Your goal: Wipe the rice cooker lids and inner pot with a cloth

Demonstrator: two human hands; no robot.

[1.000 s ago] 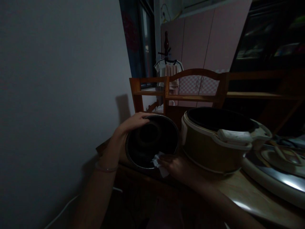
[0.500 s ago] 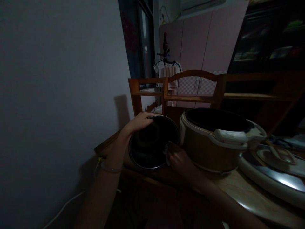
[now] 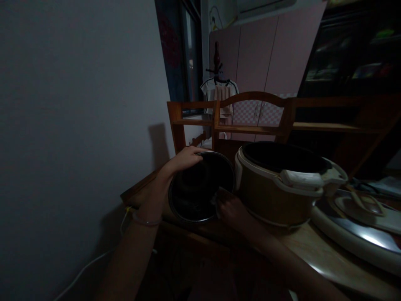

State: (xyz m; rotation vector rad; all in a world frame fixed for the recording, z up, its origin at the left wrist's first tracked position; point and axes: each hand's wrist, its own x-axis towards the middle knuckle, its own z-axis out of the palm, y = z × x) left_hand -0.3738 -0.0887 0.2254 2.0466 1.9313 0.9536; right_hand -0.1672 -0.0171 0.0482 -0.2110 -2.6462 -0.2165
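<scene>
A dark inner pot (image 3: 197,190) with a shiny rim is tipped on its side, its opening facing me. My left hand (image 3: 185,160) is closed over its upper left rim, the thumb at the inner side. My right hand (image 3: 230,210) is closed on a small pale cloth or tissue (image 3: 215,198) at the pot's lower right inner edge. Most of the cloth is hidden by the fingers. Right of the pot stands a gold-brown cooker body (image 3: 272,196) with a pale rim and handle, its inside dark.
A large round lid (image 3: 351,225) lies on the marbled tabletop (image 3: 319,246) at the right. A wooden shelf frame (image 3: 250,129) rises behind the pots, and a wall (image 3: 78,104) is close on the left. A white cord (image 3: 84,269) hangs at the lower left.
My right hand has shifted slightly left with the cloth along the pot's inside. The left hand and the pot have stayed nearly in place; the view has moved a little.
</scene>
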